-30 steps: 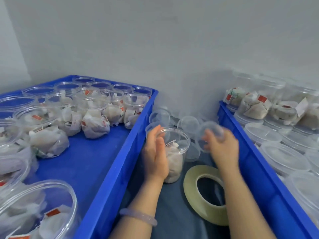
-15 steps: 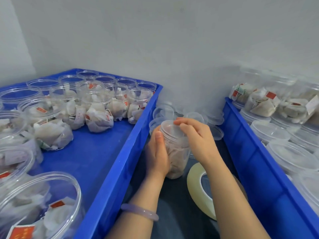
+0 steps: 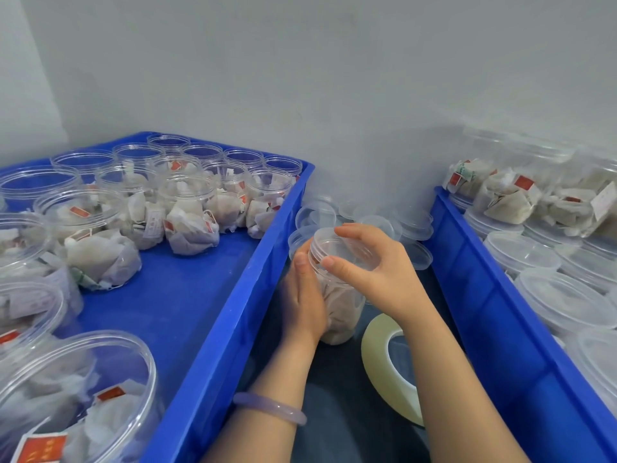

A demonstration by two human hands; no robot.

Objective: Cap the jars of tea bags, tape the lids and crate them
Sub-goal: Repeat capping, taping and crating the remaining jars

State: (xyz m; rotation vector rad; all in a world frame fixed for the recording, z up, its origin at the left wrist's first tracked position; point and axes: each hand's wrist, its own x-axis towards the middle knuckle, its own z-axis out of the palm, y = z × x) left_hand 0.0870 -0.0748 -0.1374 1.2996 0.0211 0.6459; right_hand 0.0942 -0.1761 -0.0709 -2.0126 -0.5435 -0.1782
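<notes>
A clear jar of tea bags stands on the dark surface between two blue crates. My left hand grips its side. A clear lid sits on the jar's mouth, and my right hand holds that lid with thumb and fingers curled round its rim. A roll of clear tape lies just right of the jar, partly under my right forearm. Loose clear lids are piled behind the jar.
The left blue crate holds several open jars of tea bags. The right blue crate holds several capped jars, with more stacked on their sides at the back. A grey wall closes off the far side.
My right hand brought a lid from the pile onto the jar's mouth and now grips it there. My left hand stayed on the jar.
</notes>
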